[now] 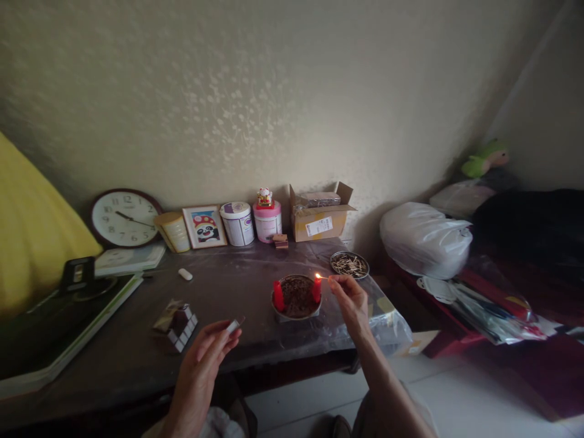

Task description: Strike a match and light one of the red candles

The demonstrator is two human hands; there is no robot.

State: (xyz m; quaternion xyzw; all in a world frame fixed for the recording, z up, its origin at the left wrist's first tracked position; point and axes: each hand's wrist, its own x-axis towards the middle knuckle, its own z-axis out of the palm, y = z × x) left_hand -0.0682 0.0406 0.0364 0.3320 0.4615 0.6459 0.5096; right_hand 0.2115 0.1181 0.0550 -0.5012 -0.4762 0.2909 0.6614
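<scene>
A burning match is pinched in the fingers of my right hand, its flame at the top of the right red candle. A second red candle stands at the left side of the same round bowl, which holds dark, grainy filling. My left hand is closed around a small matchbox, left of the bowl and nearer to me; only one end of the box shows. Just behind my right hand lies a round dish of many matchsticks.
Stacked small boxes sit on the dark table at left, near a white oval object. Along the wall stand a clock, a panda picture, two tubs and an open cardboard box. White bags lie at right.
</scene>
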